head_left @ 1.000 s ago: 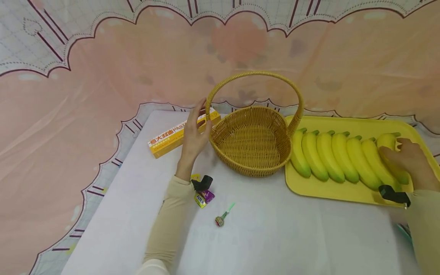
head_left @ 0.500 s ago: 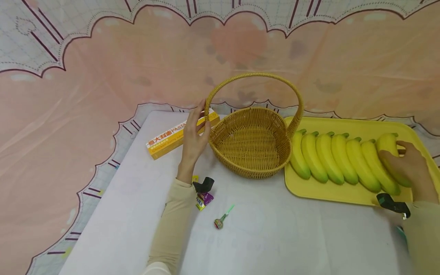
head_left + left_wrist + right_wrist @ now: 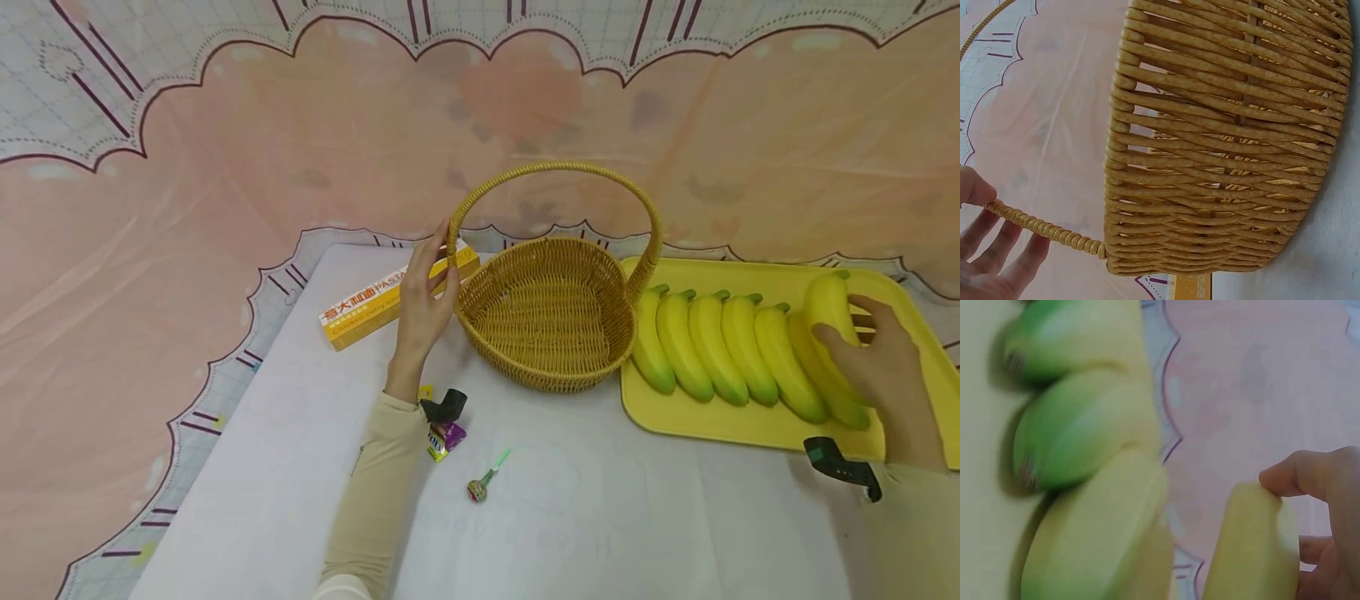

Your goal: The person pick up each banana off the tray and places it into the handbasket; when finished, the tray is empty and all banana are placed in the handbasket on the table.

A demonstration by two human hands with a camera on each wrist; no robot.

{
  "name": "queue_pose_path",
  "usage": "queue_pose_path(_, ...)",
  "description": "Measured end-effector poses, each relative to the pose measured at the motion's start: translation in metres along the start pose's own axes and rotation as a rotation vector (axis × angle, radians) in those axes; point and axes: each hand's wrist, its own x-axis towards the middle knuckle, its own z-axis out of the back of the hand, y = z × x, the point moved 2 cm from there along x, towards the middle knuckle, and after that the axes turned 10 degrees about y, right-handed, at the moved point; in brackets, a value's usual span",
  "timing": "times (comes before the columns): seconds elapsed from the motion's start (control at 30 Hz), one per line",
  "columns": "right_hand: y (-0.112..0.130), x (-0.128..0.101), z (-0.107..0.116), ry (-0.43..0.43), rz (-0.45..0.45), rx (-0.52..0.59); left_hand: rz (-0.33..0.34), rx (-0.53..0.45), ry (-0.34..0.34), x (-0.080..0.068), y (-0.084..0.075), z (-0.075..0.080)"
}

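Observation:
My left hand (image 3: 426, 308) pinches the side of a woven basket's handle (image 3: 555, 167), thumb on one side and fingers on the other. The wicker basket (image 3: 551, 382) stands upright on the white table, with nothing inside it. My right hand (image 3: 877, 354) grips a yellow banana (image 3: 827, 304), raised at its stem end over the rightmost banana of a row. Thumb and fingers sit on either side of that banana in the right wrist view. Several more bananas (image 3: 705, 346) with green tips lie side by side on a yellow tray (image 3: 720, 423).
Behind the left hand lies a yellow-and-white pasta box (image 3: 363, 308). Small candy packets (image 3: 444, 440) sit by the left wrist, and a lollipop (image 3: 478, 487) lies at the front. A pink patterned cloth (image 3: 375, 142) hangs along the table's back edge.
The right hand has closed round the rightmost banana, lifted it and brought it slightly left, over its neighbour. The left hand stays on the basket handle.

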Motion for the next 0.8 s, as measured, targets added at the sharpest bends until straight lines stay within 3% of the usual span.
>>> queue_pose_path(0.17, 0.002, 0.0, -0.005, -0.001, 0.033, 0.026, 0.006, -0.021, 0.004, 0.0, 0.0, 0.0)
queue_pose_path(0.53, 0.05, -0.037, -0.022, 0.011, 0.155, 0.111, 0.057, -0.056, 0.028, 0.001, -0.002, 0.004)
queue_pose_path(0.8, 0.075, -0.054, -0.032, -0.043, 0.326, 0.119, 0.064, -0.088, 0.025, -0.002, -0.029, 0.006)
